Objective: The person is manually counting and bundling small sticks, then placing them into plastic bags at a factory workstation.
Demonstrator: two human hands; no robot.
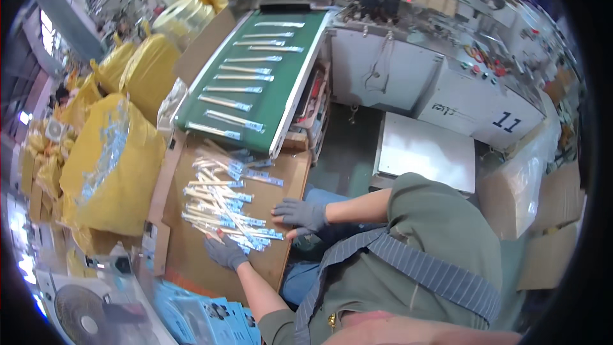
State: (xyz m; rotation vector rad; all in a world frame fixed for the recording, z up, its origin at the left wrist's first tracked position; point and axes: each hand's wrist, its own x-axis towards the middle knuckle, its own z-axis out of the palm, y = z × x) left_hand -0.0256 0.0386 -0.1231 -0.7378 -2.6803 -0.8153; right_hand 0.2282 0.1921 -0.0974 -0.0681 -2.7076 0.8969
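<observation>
A loose pile of wrapped chopsticks (220,201), pale wood in clear sleeves with blue-printed ends, lies on a brown cardboard-like work surface. My left hand (227,253), in a grey glove with some bare fingertips, touches the near left edge of the pile. Its fingers reach forward and look apart, with nothing plainly held. At the right side of the pile my right hand (301,215), also grey-gloved, is open, its fingers spread and pointing left toward the wrapped ends. Beyond the pile, more wrapped chopsticks (239,77) lie spaced crosswise on a green conveyor belt (290,80).
Yellow sacks (115,166) stand along the left, one with clear blue-printed wrappers on it. Blue printed packages (201,313) and a fan (83,319) are at the lower left. A white machine cabinet (472,102) and a white box (424,153) stand right of the belt; cardboard boxes (549,262) stand far right.
</observation>
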